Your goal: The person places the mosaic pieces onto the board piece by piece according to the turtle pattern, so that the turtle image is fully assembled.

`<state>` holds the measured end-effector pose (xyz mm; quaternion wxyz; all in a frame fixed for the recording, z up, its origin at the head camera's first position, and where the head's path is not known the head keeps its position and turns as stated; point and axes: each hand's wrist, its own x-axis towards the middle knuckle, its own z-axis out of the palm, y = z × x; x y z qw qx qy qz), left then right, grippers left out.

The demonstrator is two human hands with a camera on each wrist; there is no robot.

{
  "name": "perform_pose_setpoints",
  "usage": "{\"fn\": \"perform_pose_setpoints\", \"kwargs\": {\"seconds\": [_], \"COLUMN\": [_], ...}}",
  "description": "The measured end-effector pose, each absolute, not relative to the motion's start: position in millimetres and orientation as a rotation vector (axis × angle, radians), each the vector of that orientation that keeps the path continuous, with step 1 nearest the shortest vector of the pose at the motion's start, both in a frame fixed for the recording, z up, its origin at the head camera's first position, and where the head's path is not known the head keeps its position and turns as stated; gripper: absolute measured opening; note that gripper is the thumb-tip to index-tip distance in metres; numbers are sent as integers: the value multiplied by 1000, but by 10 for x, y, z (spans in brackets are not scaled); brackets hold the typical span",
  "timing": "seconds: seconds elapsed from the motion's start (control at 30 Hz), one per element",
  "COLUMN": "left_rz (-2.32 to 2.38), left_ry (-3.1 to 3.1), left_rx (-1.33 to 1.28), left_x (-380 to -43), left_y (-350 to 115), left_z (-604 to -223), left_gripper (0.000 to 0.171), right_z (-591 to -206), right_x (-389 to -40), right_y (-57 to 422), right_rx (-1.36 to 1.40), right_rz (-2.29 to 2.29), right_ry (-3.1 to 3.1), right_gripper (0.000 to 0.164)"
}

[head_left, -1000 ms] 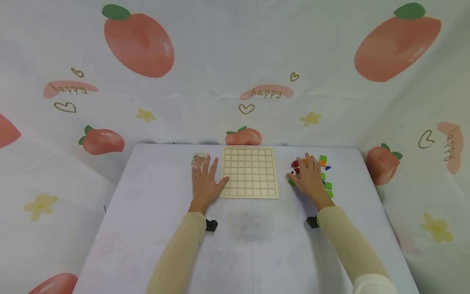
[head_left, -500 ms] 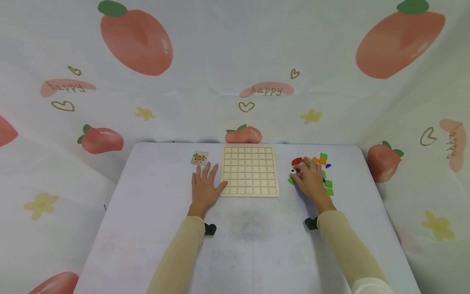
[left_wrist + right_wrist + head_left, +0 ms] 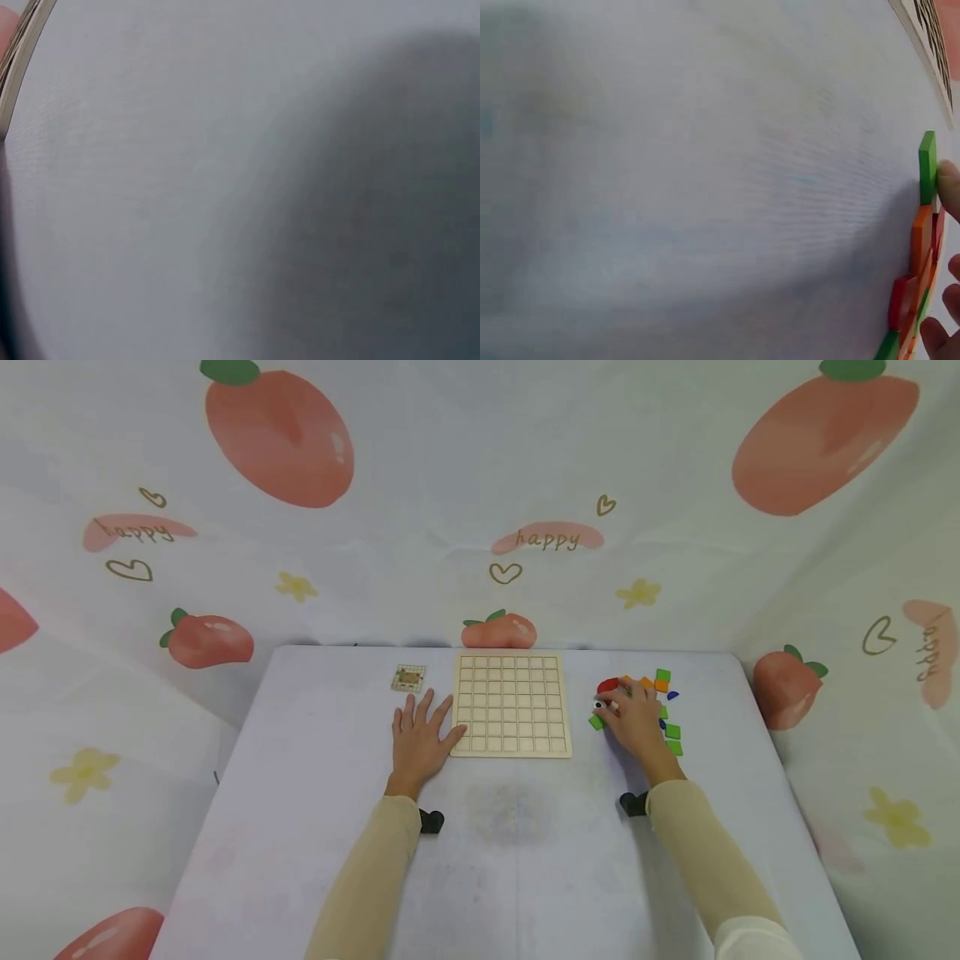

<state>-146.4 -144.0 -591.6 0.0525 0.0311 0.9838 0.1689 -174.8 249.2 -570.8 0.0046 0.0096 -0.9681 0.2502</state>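
My left hand (image 3: 420,745) lies flat with fingers spread on the table, its thumb over the lower left edge of the wooden grid board (image 3: 512,755). My right hand (image 3: 636,720) is at the coloured pieces right of the board. Its thumb and index finger pinch a round white piece with a black dot (image 3: 597,704), like an eye. A red piece (image 3: 607,685) lies just beyond it, and a green tile (image 3: 596,722) sits below the thumb. In the right wrist view, the thumb (image 3: 949,187) is beside a green tile (image 3: 928,169); the other fingertips hover along orange and red pieces.
A small printed pattern card (image 3: 408,677) lies beyond the left fingertips. More pieces surround the right hand: an orange tile (image 3: 662,686), a blue half-round (image 3: 672,695) and several green tiles (image 3: 672,732). A patterned cloth (image 3: 420,568) hangs behind the white table (image 3: 517,877).
The right thumb and fingers have drawn together on the white eye-like piece. The left hand has pulled slightly back, uncovering the pattern card. The head view has tilted a little.
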Motion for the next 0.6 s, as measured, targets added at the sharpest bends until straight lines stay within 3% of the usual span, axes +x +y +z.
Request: {"fn": "perform_pose_setpoints", "kwargs": {"seconds": [0.6], "left_rz": [486], "left_ry": [3002], "left_rx": [91], "left_x": [-1468], "left_y": [-1445], "left_z": [-5924], "left_gripper": [72], "right_z": [-5505], "right_x": [-1948], "right_y": [2389], "right_rx": [-31], "right_rz": [671], "right_ry": [-3273], "right_gripper": [22]}}
